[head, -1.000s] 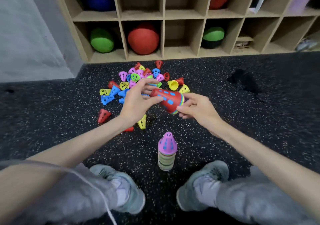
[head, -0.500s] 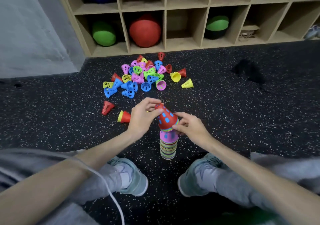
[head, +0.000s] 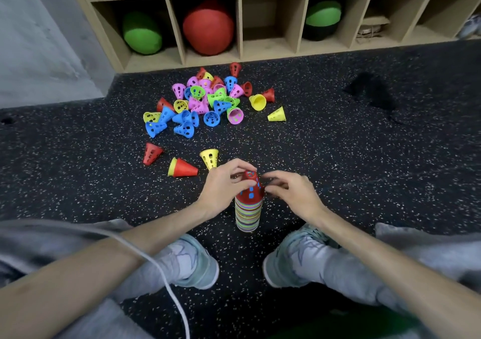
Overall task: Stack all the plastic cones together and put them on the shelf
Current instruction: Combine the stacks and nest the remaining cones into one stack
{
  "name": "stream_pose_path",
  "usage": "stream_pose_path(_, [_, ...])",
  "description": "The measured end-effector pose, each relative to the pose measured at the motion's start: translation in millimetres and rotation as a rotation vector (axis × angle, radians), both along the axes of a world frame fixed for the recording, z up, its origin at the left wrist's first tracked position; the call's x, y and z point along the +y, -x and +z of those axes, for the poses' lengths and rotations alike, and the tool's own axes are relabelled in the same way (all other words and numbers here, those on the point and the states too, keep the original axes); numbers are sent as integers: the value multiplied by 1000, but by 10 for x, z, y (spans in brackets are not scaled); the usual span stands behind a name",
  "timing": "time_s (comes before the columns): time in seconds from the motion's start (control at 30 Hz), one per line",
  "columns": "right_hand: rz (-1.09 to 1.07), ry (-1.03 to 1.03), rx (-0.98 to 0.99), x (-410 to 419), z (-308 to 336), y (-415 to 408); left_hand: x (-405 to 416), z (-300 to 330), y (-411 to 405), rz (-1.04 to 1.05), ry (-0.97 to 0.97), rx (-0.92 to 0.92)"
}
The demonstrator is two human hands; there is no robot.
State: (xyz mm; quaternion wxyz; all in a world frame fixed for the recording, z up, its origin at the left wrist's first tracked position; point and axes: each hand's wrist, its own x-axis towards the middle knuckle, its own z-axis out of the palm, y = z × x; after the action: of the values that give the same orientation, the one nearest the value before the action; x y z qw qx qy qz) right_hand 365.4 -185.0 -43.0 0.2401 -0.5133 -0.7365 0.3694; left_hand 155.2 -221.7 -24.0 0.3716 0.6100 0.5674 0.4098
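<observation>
Cones (head: 248, 209) stood in one tall stack on the floor (head: 338, 156), between your two shoes (head: 192, 263) and upright. On top sat a red cone with blue showing through its holes. Your left hand (head: 221, 191) curled its fingers around the tip of this stack from the left side. Your right hand (head: 289, 192) was at the right side with bent fingers at the red cone; I cannot tell if it really gripped. Just behind your left hand lay a yellow cone (head: 210, 157), a red-and-yellow pair (head: 182, 168) and a red cone (head: 151, 153), all on their sides. Farther away a loose pile (head: 205, 101) of mixed colours was spread on the floor. Behind it stood the shelf (head: 239, 15), with a green ball (head: 141, 33) and a red ball (head: 208, 27) in its low compartments.
</observation>
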Motion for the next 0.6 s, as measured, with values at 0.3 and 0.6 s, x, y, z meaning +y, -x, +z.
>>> stream_pose_path(0.3, [65, -165, -40, 242, 459, 73, 205, 98, 235, -57, -54, 397])
stream_pose_path(0.6, [269, -95, -315, 823, 503, 523, 506, 30, 590, -119, 100, 735])
